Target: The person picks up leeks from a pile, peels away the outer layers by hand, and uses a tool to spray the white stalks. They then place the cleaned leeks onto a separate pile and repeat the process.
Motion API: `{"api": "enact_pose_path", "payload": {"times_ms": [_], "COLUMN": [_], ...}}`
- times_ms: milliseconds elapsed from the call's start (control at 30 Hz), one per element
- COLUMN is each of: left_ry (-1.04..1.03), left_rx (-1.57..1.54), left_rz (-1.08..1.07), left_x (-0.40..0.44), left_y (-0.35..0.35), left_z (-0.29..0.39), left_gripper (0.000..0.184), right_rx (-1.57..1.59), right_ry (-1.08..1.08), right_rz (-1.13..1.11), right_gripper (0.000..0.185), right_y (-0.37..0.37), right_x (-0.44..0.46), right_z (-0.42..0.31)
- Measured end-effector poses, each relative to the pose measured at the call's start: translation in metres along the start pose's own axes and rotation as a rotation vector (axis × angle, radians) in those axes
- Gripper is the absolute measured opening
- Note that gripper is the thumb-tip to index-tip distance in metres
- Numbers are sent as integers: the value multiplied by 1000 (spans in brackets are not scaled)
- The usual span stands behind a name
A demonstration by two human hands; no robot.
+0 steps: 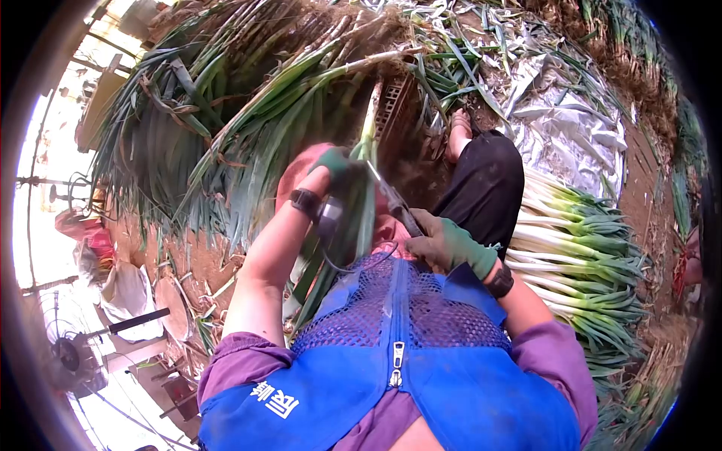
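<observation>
My left hand (337, 167), in a green glove, is closed around a leek (367, 150) held upright in front of my chest, its white end pointing away from me. My right hand (445, 242), also gloved in green, grips the dark handle of a knife (392, 199). The knife's blade touches or lies very near the leek, just right of my left hand. Beyond the left hand lies a large heap of untrimmed leeks (248, 128) with dark green leaves. The fingers of my left hand are partly blurred.
Trimmed leeks (556, 255) lie stacked at the right beside my bent leg. A white plastic sheet (568, 128) lies behind them. A brown plastic crate (392, 113) stands ahead. A fan (71, 361) and a round board (173, 308) are at the left. Loose leaves litter the soil.
</observation>
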State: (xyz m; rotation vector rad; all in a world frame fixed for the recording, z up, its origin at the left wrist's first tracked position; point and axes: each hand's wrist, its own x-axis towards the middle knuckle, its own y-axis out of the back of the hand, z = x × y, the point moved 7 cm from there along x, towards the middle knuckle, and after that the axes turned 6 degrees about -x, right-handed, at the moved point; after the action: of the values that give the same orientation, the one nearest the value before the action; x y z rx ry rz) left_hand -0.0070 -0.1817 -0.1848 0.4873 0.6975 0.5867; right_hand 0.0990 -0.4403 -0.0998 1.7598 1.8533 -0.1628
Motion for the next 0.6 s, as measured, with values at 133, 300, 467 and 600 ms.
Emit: {"api": "enact_pose_path", "payload": {"times_ms": [133,300,467,600], "left_ry": [99,125,-39,198], "left_rx": [-172,-136,238,268], "left_rz": [-7,31,-33,233], "left_x": [-1,18,12,-5], "left_y": [-6,-15,-13,1], "left_z": [-8,-22,3,10], "left_gripper": [46,43,44,42], "right_rx": [-174,-295,-297,-179], "right_ry": [-47,8,-24,-173], "right_rz": [128,201,246,349], "right_gripper": [66,56,61,60], "right_y": [3,5,38,64], "right_x": [5,38,118,168], "right_z": [11,14,-2,12]}}
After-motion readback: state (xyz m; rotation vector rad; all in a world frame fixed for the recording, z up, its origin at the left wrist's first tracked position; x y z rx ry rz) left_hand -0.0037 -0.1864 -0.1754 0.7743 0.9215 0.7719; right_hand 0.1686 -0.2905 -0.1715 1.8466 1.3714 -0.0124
